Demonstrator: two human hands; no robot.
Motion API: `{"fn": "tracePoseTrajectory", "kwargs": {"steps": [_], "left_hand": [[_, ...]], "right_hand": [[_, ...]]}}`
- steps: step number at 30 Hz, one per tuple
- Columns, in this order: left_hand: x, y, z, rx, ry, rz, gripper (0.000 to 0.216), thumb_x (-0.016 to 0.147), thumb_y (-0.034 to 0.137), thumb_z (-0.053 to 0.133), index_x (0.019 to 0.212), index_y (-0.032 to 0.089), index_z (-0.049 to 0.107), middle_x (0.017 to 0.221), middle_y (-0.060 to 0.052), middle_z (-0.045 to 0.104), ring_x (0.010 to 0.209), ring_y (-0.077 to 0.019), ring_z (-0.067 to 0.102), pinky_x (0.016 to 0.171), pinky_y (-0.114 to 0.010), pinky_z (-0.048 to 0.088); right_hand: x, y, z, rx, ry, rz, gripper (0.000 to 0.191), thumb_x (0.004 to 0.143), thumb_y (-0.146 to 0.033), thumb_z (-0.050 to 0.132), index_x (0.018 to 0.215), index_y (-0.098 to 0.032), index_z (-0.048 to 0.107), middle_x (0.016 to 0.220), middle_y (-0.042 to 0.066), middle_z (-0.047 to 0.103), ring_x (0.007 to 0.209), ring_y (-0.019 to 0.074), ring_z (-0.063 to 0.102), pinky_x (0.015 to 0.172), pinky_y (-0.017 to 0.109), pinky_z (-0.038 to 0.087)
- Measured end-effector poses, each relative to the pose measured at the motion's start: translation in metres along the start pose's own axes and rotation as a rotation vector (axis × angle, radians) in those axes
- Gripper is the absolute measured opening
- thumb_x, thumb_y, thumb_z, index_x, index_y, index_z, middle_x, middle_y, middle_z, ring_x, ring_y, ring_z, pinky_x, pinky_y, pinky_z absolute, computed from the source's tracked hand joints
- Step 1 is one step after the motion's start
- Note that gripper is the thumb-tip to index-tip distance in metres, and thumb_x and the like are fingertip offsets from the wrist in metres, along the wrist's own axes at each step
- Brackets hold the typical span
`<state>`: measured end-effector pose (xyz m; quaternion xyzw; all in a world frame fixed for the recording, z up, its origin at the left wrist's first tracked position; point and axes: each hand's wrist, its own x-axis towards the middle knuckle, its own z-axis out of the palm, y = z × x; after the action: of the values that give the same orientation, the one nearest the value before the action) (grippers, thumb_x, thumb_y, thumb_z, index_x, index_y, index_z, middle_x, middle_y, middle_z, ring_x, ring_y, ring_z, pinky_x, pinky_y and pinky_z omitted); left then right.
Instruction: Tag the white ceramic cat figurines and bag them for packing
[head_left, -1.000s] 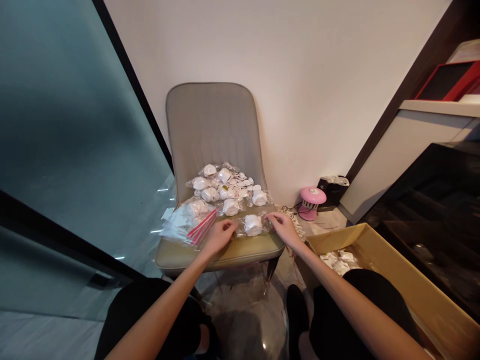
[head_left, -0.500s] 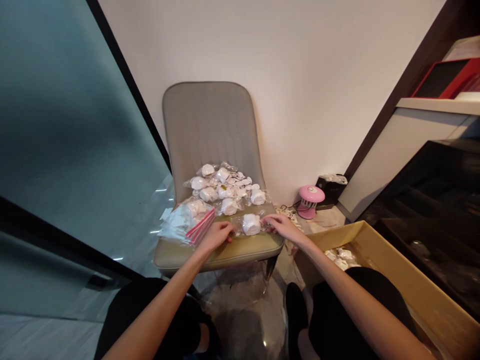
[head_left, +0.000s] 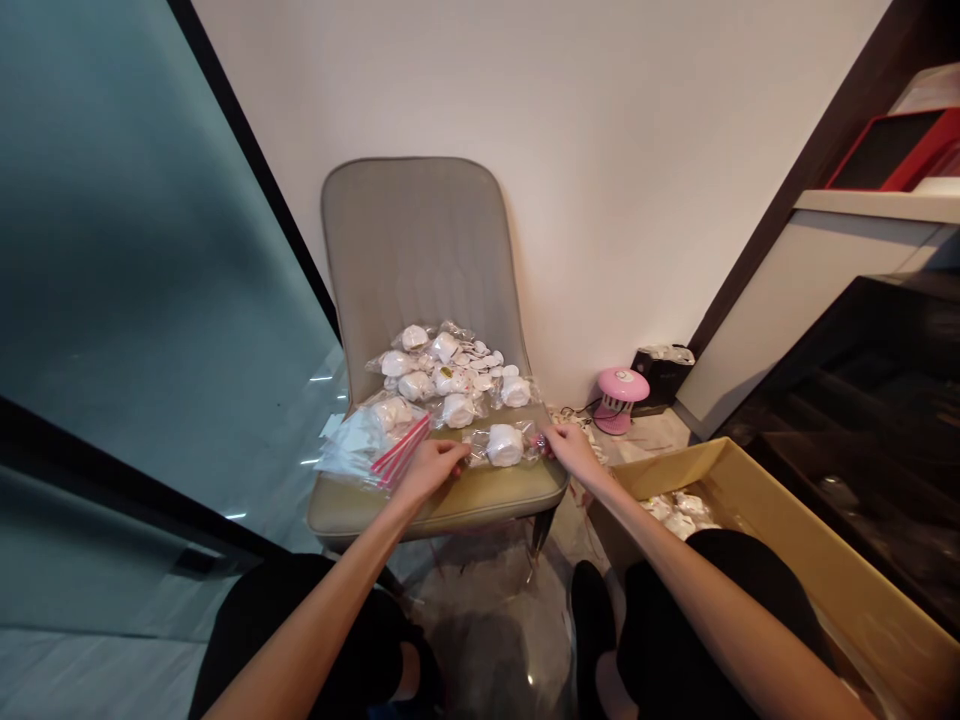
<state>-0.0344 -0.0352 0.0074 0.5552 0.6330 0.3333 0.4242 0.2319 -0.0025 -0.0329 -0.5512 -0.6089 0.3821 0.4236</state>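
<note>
A small clear plastic bag with a white item inside [head_left: 505,445] lies near the front of the beige chair seat [head_left: 480,495]. My left hand [head_left: 431,468] pinches the bag's left end, fingers closed. My right hand [head_left: 570,448] pinches its right end, fingers closed too. Behind the bag sits a pile of several similar filled bags [head_left: 450,372]. A stack of empty clear zip bags with red strips [head_left: 375,445] lies just left of my left hand.
An open cardboard box [head_left: 787,540] with more white items inside [head_left: 679,515] stands on the floor at my right. A pink mushroom-shaped gadget [head_left: 619,398] and a black box [head_left: 660,372] sit by the wall. A glass panel runs along the left, and dark shelving fills the right.
My right hand slid a little to the right along the bag's end. The left hand stayed at the bag's left end. The camera shifted slightly.
</note>
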Motion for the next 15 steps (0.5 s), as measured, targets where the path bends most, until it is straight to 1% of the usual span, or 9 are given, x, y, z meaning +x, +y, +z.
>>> {"fn": "tracePoseTrajectory", "kwargs": {"steps": [2,4,6,8,12,15], "left_hand": [[-0.001,0.003,0.001,-0.047,-0.005,-0.015,0.039,0.075,0.051,0.064,0.081,0.013,0.073,0.062,-0.004,0.065,0.055,-0.0139,0.058,0.051,-0.023,0.036],[-0.003,0.006,0.001,-0.087,-0.019,-0.008,0.040,0.075,0.050,0.064,0.088,0.013,0.072,0.070,-0.005,0.068,0.055,-0.0129,0.059,0.051,-0.022,0.037],[-0.007,0.010,0.000,-0.116,-0.050,0.006,0.041,0.075,0.050,0.064,0.095,0.015,0.071,0.083,-0.006,0.071,0.056,-0.0118,0.060,0.050,-0.022,0.037],[-0.010,0.013,-0.002,-0.117,-0.089,0.006,0.040,0.076,0.050,0.062,0.097,0.016,0.070,0.092,-0.008,0.071,0.056,-0.0111,0.061,0.049,-0.021,0.036],[-0.013,0.013,-0.004,-0.038,-0.163,-0.029,0.041,0.077,0.051,0.061,0.092,0.014,0.071,0.096,-0.010,0.072,0.056,-0.0106,0.061,0.049,-0.020,0.035],[-0.012,0.010,-0.005,-0.002,-0.207,-0.050,0.047,0.075,0.056,0.062,0.092,0.013,0.071,0.096,-0.010,0.072,0.057,-0.0110,0.060,0.051,-0.021,0.036]], "right_hand": [[-0.001,-0.001,0.000,-0.028,0.047,-0.019,0.051,0.090,-0.051,0.046,0.070,-0.016,0.076,0.059,0.003,0.066,0.055,0.0160,0.059,0.054,0.025,0.040],[-0.001,-0.002,0.000,-0.027,0.061,-0.040,0.049,0.091,-0.051,0.046,0.072,-0.016,0.076,0.060,0.003,0.066,0.056,0.0159,0.059,0.054,0.024,0.040],[-0.002,-0.003,0.000,0.014,0.004,-0.038,0.048,0.091,-0.051,0.047,0.073,-0.017,0.075,0.061,0.003,0.067,0.056,0.0160,0.060,0.052,0.024,0.040],[-0.002,-0.003,-0.001,0.077,-0.081,-0.010,0.047,0.090,-0.053,0.048,0.073,-0.017,0.074,0.063,0.004,0.069,0.056,0.0161,0.062,0.051,0.024,0.041],[-0.002,-0.003,-0.003,0.123,-0.195,0.061,0.051,0.087,-0.060,0.050,0.074,-0.016,0.072,0.068,0.006,0.071,0.059,0.0164,0.065,0.051,0.023,0.041],[-0.004,-0.005,-0.004,0.089,-0.238,0.056,0.056,0.085,-0.064,0.051,0.077,-0.014,0.074,0.070,0.007,0.071,0.060,0.0161,0.065,0.053,0.023,0.042]]}}
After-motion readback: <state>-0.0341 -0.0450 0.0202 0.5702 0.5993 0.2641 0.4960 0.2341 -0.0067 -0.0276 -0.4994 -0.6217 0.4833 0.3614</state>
